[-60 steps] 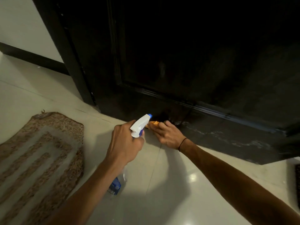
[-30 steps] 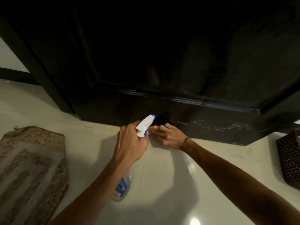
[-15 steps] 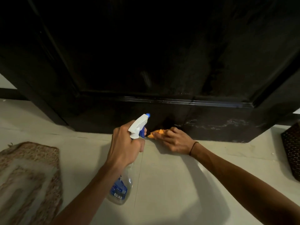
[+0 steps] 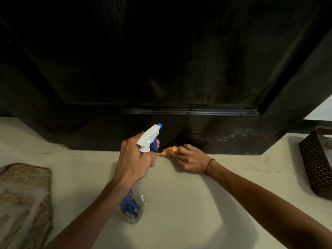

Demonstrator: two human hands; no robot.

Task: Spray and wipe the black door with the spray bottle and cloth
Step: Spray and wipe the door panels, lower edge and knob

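The left hand (image 4: pixel 133 159) grips the clear spray bottle (image 4: pixel 133 203), white top, blue tip; the right hand (image 4: pixel 190 159) pinches an orange cloth (image 4: pixel 168 150) against the black door (image 4: pixel 179 69).

This is looking like the entrance of a home, seen from low down near the floor. A black door (image 4: pixel 161 69) with a raised panel and a moulded bottom rail is filling most of the view, standing over a pale, glossy tiled floor (image 4: pixel 188 203) that is reflecting the light. A brown woven doormat (image 4: pixel 23 200) is lying on the tiles to the left (the sort kept at a house door), and a dark patterned basket (image 4: pixel 318 164) is sitting on the floor at the right, just below a strip of white wall (image 4: pixel 321 112) with a dark skirting.
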